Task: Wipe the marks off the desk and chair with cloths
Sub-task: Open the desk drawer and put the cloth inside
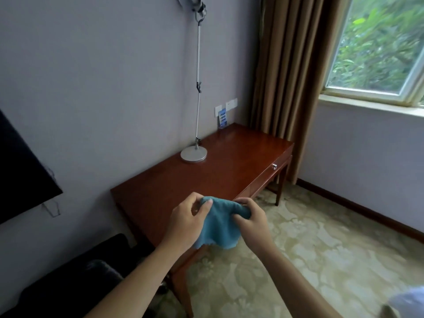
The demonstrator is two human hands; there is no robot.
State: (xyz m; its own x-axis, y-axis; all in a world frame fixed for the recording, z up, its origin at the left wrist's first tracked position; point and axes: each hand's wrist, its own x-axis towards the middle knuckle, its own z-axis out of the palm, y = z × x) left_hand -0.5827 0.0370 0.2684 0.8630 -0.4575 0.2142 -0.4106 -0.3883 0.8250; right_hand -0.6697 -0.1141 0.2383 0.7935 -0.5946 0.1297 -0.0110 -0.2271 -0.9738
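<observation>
A blue cloth (220,223) hangs between my two hands above the near front corner of the reddish-brown wooden desk (229,171). My left hand (185,223) pinches its upper left edge between thumb and fingers. My right hand (250,221) grips its upper right edge. The cloth droops below my hands and does not touch the desk top. No chair is clearly visible; a dark padded shape (75,271) sits low at the left, partly hidden by my left forearm.
A silver desk lamp (193,153) with a tall thin stem stands at the back of the desk by the wall. A small blue card stand (222,120) is at the far corner. Brown curtain (286,76), window, patterned carpet (309,260), dark screen (20,171) on the left wall.
</observation>
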